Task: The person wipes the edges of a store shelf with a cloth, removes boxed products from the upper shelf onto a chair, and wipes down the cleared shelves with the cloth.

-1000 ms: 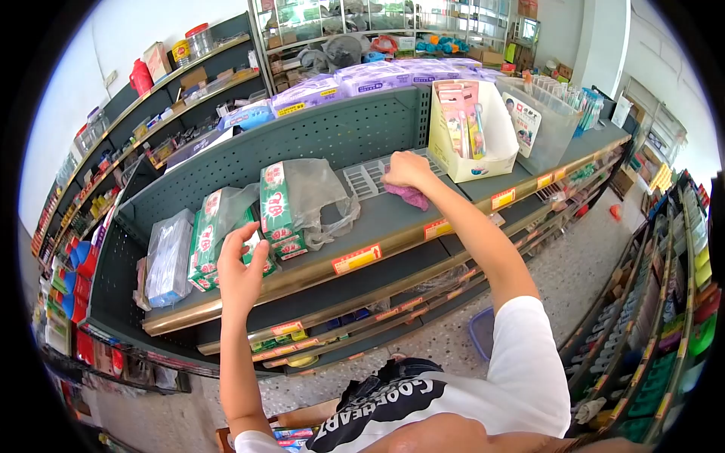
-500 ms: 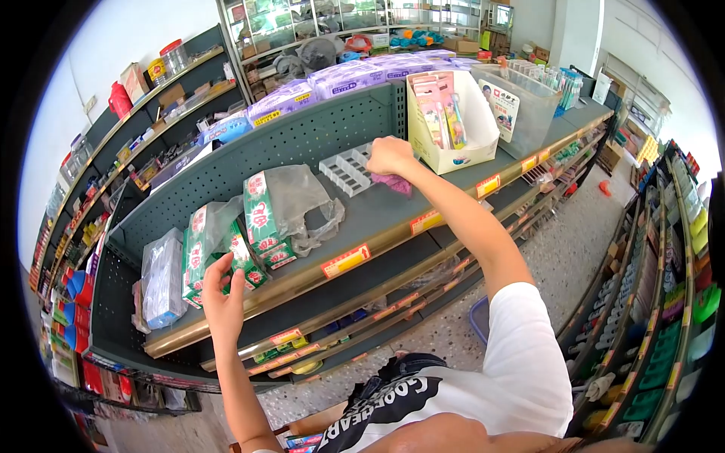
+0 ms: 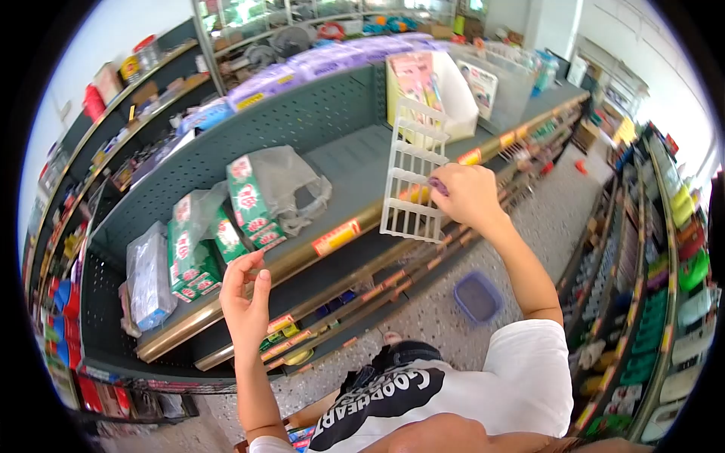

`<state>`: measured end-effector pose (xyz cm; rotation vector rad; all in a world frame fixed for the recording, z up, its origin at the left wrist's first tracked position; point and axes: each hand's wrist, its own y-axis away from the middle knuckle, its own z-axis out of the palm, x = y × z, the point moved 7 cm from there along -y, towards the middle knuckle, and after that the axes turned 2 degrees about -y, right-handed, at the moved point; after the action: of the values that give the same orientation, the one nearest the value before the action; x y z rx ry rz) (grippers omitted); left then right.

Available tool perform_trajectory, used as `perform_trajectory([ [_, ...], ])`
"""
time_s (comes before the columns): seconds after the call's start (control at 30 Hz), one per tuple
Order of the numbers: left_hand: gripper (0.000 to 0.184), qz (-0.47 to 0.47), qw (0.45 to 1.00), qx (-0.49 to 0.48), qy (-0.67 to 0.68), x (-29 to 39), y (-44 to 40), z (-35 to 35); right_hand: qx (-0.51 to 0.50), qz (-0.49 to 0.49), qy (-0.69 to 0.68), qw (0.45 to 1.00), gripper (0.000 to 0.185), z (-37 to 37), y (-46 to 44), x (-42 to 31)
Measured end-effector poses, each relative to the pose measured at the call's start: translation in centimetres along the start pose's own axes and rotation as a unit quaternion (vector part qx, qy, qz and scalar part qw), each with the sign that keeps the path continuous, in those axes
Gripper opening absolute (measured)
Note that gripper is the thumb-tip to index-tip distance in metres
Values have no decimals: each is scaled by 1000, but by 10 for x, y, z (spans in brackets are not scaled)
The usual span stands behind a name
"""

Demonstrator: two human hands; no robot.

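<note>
My right hand (image 3: 467, 195) is closed on a white plastic rack (image 3: 411, 177), which hangs upright in front of the shelf edge. A bit of purple cloth (image 3: 439, 186) shows between its fingers. My left hand (image 3: 245, 291) hangs at the shelf's front edge, fingers curled but apart, holding nothing. Close by it stand green-and-white boxes (image 3: 254, 208), partly covered by a clear plastic bag (image 3: 291, 181). Left of them lies a clear-wrapped bluish pack (image 3: 151, 275). Behind the rack stands a cream box (image 3: 455, 98) with pink packages in it.
The grey shelf (image 3: 351, 162) has a gold front edge with price labels. A clear bin (image 3: 510, 90) stands at its right end. Purple packs (image 3: 325, 64) line the far side of the back panel. A blue basket (image 3: 477, 297) is on the floor.
My right hand has lifted the white rack off the shelf and brought it toward me and right, turned upright. My left hand stays near the front edge. The view has shifted slightly.
</note>
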<state>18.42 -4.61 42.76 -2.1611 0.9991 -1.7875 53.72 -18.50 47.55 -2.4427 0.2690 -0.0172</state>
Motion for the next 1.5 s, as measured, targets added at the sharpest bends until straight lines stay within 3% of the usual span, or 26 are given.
perform_trajectory([
  [0.23, 23, -35, 967, -228, 110, -5, 31, 109, -126, 228, 49, 964, 17, -15, 156, 61],
  [0.43, 24, -161, 901, -386, 115, -83, 82, 224, -295, 418, 91, 854, 24, 88, 349, 124],
  [0.5, 25, -193, 884, -412, 107, -115, 101, 252, -356, 477, 84, 799, 30, 132, 419, 136],
  [0.6, 26, -206, 866, -446, 94, -144, 122, 278, -387, 592, 29, 706, 36, 177, 500, 136],
  [0.73, 25, -242, 850, -461, 80, -156, 134, 290, -394, 677, 38, 620, 40, 207, 562, 130],
  [0.93, 25, -280, 843, -454, 66, -169, 137, 285, -369, 722, 31, 584, 37, 215, 581, 131],
  [1.07, 24, -306, 837, -447, 78, -174, 135, 283, -292, 688, 70, 660, 37, 193, 543, 161],
  [1.13, 24, -261, 856, -440, 76, -167, 124, 283, -258, 676, 79, 686, 37, 149, 483, 178],
  [1.33, 26, -218, 879, -418, 70, -158, 101, 285, -116, 467, 120, 869, 27, 35, 268, 250],
  [1.5, 26, -234, 893, -375, 89, -152, 84, 276, -102, 329, 179, 922, 28, -32, 96, 257],
])
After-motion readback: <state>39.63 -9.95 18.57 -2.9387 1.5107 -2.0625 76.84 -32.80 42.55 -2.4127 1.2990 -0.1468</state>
